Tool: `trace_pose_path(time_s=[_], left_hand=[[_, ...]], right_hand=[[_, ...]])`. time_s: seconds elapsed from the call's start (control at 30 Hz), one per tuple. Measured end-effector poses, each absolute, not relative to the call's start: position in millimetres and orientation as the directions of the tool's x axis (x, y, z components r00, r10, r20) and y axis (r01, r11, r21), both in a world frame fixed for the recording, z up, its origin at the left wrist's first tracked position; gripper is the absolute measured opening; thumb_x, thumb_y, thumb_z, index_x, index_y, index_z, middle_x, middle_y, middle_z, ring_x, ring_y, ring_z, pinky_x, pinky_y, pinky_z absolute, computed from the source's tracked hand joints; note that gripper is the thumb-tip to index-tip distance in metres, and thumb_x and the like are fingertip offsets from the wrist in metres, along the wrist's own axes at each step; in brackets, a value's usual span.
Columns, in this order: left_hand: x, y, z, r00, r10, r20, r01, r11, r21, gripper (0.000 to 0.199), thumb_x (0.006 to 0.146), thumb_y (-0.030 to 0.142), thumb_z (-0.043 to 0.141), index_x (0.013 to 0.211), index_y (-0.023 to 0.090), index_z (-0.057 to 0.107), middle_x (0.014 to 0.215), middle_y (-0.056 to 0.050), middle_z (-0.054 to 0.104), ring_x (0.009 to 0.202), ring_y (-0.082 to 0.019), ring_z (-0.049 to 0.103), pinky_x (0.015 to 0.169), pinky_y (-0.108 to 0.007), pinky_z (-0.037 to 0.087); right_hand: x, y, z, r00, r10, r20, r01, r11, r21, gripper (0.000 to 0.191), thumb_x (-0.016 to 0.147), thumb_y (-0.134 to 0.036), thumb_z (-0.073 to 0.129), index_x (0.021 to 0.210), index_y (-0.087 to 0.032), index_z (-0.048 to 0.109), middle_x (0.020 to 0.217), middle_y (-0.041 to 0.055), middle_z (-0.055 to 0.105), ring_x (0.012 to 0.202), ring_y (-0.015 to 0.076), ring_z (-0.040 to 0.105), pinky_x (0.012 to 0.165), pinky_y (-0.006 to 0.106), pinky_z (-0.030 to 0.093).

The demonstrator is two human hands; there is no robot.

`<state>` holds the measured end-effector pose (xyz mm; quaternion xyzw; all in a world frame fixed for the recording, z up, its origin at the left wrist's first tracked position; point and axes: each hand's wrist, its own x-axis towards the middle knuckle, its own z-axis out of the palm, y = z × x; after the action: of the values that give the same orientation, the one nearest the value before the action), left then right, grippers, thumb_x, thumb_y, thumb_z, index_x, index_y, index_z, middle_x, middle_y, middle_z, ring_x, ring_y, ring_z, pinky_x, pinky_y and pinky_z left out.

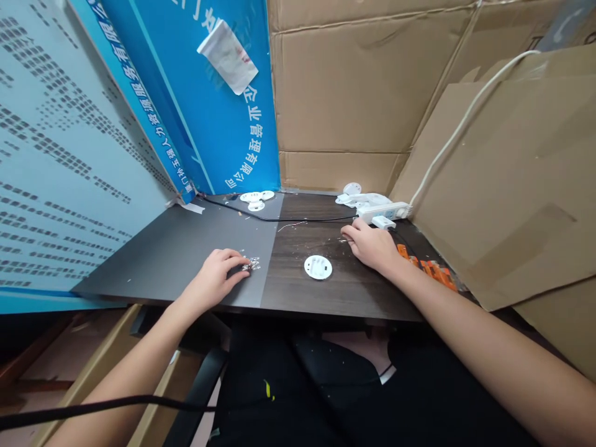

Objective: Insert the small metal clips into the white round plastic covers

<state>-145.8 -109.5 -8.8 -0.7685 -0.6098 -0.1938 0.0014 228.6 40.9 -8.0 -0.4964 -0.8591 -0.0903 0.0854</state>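
Note:
My left hand (218, 276) rests at a small pile of tiny shiny metallic pieces (252, 263) on the grey part of the table. Its thumb and index finger are curved with a gap between them, the tips touching the edge of the pile. My right hand (372, 243) lies on the dark wood-grain part, below a white power strip (384, 212). The fingers there are bent and close together; whatever is between the tips is too small to make out. Between both hands lies a round white disc (318, 267) with small dark slots.
White round parts (255, 198) lie at the back left, and more white parts (352, 189) beside the power strip. A black cable (279, 219) crosses the rear of the table (298, 292). Orange pieces (436, 272) sit at right. Cardboard (342, 87) and blue panels (205, 124) wall the table.

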Motion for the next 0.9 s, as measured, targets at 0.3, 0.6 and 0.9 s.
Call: trace_pose_path(time_s=[0.3,0.6,0.9], left_hand=[[-136,-104,-20,0.286,0.877,0.385,0.924,-0.359,0.132,0.037,0.103,0.038,0.045,0.099,0.024,0.078,0.104,-0.008,0.076,0.101,-0.026,0.064,0.094,-0.044,0.051],[-133,-104,-14,0.244,0.879,0.409,0.933,-0.328,0.148,0.036,0.103,0.035,0.04,0.1,0.02,0.074,0.104,-0.012,0.072,0.098,-0.026,0.063,0.09,-0.043,0.053],[-126,-143,-15,0.252,0.876,0.412,0.952,-0.301,0.059,0.036,0.1,0.043,0.05,0.119,0.026,0.074,0.123,-0.011,0.069,0.107,-0.031,0.056,0.099,-0.051,0.049]], right_hand=[[221,8,-3,-0.629,0.71,0.316,0.704,0.693,-0.156,0.028,0.102,-0.027,0.039,0.112,-0.022,0.064,0.108,0.0056,0.07,0.086,0.0192,0.063,0.071,0.03,0.04],[217,-2,-16,-0.679,0.678,0.279,0.638,0.734,-0.233,0.016,0.087,-0.02,0.052,0.095,-0.021,0.065,0.097,0.004,0.069,0.082,0.017,0.062,0.071,0.027,0.04],[214,1,-26,-0.632,0.713,0.304,0.637,0.701,-0.321,0.017,0.083,-0.018,0.057,0.098,-0.019,0.066,0.095,0.0024,0.07,0.082,0.0161,0.064,0.073,0.027,0.044]])
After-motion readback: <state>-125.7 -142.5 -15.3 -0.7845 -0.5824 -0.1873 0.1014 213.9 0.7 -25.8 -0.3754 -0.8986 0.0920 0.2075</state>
